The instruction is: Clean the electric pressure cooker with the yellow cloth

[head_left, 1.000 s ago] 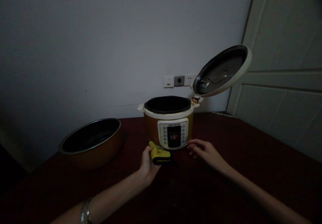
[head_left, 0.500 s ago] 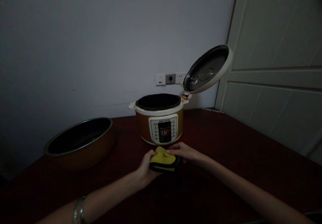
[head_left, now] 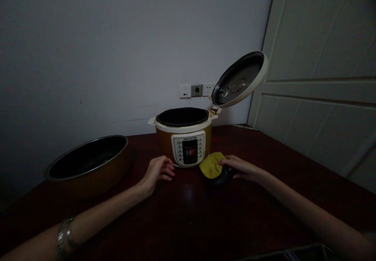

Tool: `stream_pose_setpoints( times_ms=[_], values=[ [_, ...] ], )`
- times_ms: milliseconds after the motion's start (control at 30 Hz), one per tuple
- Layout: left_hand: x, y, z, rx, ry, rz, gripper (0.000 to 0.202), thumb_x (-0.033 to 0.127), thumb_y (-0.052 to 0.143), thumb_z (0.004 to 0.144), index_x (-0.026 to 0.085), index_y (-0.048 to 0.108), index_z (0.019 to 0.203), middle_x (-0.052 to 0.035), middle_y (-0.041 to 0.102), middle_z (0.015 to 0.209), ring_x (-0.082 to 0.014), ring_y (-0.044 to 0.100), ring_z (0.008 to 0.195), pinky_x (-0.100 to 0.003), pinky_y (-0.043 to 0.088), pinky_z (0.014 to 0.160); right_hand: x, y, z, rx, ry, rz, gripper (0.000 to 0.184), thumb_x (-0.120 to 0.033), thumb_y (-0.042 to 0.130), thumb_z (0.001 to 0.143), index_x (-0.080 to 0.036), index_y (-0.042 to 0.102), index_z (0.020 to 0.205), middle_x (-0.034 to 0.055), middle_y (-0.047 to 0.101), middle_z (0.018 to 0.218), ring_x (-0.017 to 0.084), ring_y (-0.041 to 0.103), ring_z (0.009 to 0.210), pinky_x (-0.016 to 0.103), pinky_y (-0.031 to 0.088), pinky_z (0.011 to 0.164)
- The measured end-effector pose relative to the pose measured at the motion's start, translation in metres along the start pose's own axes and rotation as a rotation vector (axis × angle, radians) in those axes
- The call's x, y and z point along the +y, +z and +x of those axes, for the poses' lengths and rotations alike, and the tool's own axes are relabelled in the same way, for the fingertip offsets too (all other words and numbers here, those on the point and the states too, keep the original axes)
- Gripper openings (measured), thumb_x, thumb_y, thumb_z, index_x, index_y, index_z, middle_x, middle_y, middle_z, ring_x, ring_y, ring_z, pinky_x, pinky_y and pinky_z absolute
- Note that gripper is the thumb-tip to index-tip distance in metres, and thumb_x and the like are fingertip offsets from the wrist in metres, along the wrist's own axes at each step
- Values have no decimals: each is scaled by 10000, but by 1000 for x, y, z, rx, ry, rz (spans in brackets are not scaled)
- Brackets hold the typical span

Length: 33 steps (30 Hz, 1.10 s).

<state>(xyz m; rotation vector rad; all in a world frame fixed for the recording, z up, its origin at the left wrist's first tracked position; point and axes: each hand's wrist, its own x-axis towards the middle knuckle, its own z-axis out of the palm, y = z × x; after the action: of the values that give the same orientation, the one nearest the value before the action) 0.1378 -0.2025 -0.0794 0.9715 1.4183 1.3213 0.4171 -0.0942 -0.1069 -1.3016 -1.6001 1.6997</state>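
Note:
A gold and cream electric cooker (head_left: 183,141) stands on the dark red table (head_left: 264,190) with its lid (head_left: 238,79) swung up to the right. A yellow and black cloth (head_left: 214,167) lies at the cooker's right foot. My right hand (head_left: 241,168) holds the cloth's right side, fingers curled on it. My left hand (head_left: 158,170) hovers just left of the cooker's base, fingers loosely apart and holding nothing. Bracelets (head_left: 65,237) ring my left wrist.
A wide dark metal pot (head_left: 88,165) sits at the left of the table. Wall sockets (head_left: 196,90) are behind the cooker. A white panelled door (head_left: 320,77) stands at the right. A dark edge (head_left: 293,253) shows at the bottom right.
The cloth passed from my left hand to my right and moved to the cooker's right side. My left hand let go and moved left of the cooker. The view shifted right.

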Motion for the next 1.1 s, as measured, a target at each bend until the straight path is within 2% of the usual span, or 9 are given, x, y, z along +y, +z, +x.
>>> stream_pose_setpoints(
  times_ms=[133,300,433,533,700,800,867,967,1100],
  values=[
    [39,1,-1,5,387,107,193,313,495,741,160,559,641,-18,587,559,-129,562,468,-223,429,438,1,-26,14,113,-37,-32,209,-297,655,766,-97,626,818,16,627,581,68,527,414,145,376,347],
    [64,5,7,-29,432,354,233,290,442,769,172,572,616,-28,578,546,-135,540,444,-240,405,434,-3,-10,34,107,14,9,185,-266,663,764,-85,646,729,23,640,576,70,540,429,153,411,388],
    [57,-1,20,139,708,644,165,281,589,731,202,574,587,-12,554,561,-134,491,509,-236,375,510,-10,32,38,29,31,49,82,-174,652,745,-95,650,769,36,679,652,100,603,502,176,472,446],
    [52,-1,26,213,837,693,75,280,645,719,215,618,695,1,544,564,-137,465,514,-245,373,561,-10,55,36,-31,38,100,93,-120,621,743,-101,657,827,41,698,706,101,621,534,177,492,477],
    [56,5,32,166,1008,881,346,258,521,828,189,576,1162,-58,675,818,-165,587,638,-287,454,692,-4,41,36,-41,40,198,47,-112,620,748,-78,647,766,50,681,666,86,601,523,163,491,498],
    [57,3,39,102,1105,950,310,229,454,856,186,613,1118,-102,677,1030,-196,629,865,-337,467,828,-3,21,40,57,36,215,58,-93,602,759,-82,621,706,28,644,584,82,566,470,160,457,438],
    [54,0,43,74,1143,968,284,217,445,850,173,650,1041,-112,679,1009,-203,625,889,-355,474,833,-3,19,39,106,33,227,96,-68,573,770,-90,607,683,18,627,551,86,561,456,166,451,429],
    [47,-7,47,35,1177,983,309,213,450,831,149,655,1053,-108,676,876,-184,615,776,-335,497,735,-2,38,34,114,27,256,131,-37,537,774,-93,605,677,17,626,542,93,562,449,181,456,442],
    [39,-12,52,35,1224,1023,369,210,430,826,150,630,1130,-81,654,789,-145,581,686,-281,490,655,1,83,27,37,21,318,124,-18,535,757,-91,635,741,15,643,576,88,554,452,183,444,446]
  ],
)
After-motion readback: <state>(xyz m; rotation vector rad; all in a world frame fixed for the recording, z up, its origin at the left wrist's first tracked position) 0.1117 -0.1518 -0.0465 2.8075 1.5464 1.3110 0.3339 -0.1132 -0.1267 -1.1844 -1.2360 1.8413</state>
